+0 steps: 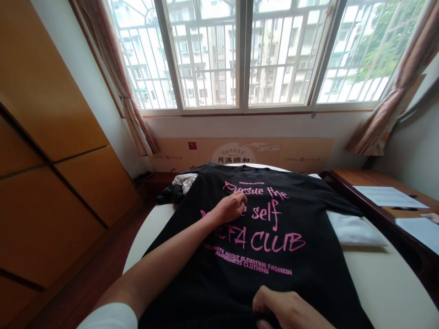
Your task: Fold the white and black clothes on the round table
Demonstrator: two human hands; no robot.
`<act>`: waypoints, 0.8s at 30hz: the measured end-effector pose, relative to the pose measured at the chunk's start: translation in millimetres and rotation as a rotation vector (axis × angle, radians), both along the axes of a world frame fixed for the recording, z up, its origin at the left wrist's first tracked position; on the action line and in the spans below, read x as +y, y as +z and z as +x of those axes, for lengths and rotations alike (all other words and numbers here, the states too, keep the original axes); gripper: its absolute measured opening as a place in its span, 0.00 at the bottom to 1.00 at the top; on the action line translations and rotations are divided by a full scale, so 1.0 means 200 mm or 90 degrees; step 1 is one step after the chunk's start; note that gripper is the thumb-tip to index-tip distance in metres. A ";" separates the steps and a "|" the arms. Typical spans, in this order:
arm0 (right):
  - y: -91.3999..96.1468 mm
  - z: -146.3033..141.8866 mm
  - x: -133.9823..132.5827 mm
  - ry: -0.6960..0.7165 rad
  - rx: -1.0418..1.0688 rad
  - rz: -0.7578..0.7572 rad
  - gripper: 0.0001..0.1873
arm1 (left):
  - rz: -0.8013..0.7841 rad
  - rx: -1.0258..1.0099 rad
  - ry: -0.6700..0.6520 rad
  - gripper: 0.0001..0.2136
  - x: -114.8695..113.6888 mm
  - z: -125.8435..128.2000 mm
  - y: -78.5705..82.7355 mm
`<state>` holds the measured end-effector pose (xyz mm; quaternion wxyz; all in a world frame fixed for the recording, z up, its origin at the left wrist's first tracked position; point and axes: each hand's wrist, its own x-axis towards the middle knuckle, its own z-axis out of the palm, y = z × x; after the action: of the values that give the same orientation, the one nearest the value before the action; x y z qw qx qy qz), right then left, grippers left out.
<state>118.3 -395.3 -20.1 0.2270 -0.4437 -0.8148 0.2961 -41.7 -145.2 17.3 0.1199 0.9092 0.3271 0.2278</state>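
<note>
A black T-shirt [308, 278] with pink lettering lies spread out, front up, over a white round table [380, 283]. My left hand [235, 205] reaches across from the left and rests on the upper print, its fingers curled together and pinching at the cloth. Low in the view, near the shirt's lower part, my right hand [286, 308] bends its index finger and thumb around the black fabric. The bottom of the shirt and part of the right hand run out of the picture.
A folded white cloth [356, 228] lies beside the shirt's right sleeve. Bunched white and dark clothes [185, 183] sit at the far left edge. On the right, a wooden desk [346, 178] holds paper sheets [386, 196] and pens. Orange-brown cabinets [61, 214] stand left; a barred window is ahead.
</note>
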 end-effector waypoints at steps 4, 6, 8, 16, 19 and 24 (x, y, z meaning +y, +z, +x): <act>0.18 0.11 0.09 -0.100 0.163 -0.259 0.16 | -0.150 -0.035 -0.058 0.08 -0.20 -0.02 0.14; 0.21 0.17 0.16 -0.096 0.225 -0.325 0.22 | -0.204 0.006 -0.118 0.10 -0.33 -0.07 0.23; 0.22 0.22 0.25 -0.072 0.260 -0.356 0.26 | -0.241 0.091 -0.149 0.11 -0.45 -0.13 0.32; 0.27 0.49 0.65 -0.158 0.357 -0.384 0.30 | -0.132 0.331 -0.125 0.42 -0.61 -0.28 0.32; 0.29 0.57 0.72 -0.190 0.260 -0.306 0.33 | -0.038 0.289 0.018 0.24 -0.52 -0.32 0.31; 0.35 0.69 0.58 -0.152 -0.029 -0.214 0.56 | -0.014 0.263 0.263 0.14 -0.39 -0.43 0.36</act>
<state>256.6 -278.6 50.2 0.1649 -0.5752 -0.7006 0.3887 -127.1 -223.8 88.3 0.0117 0.8490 0.5254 0.0542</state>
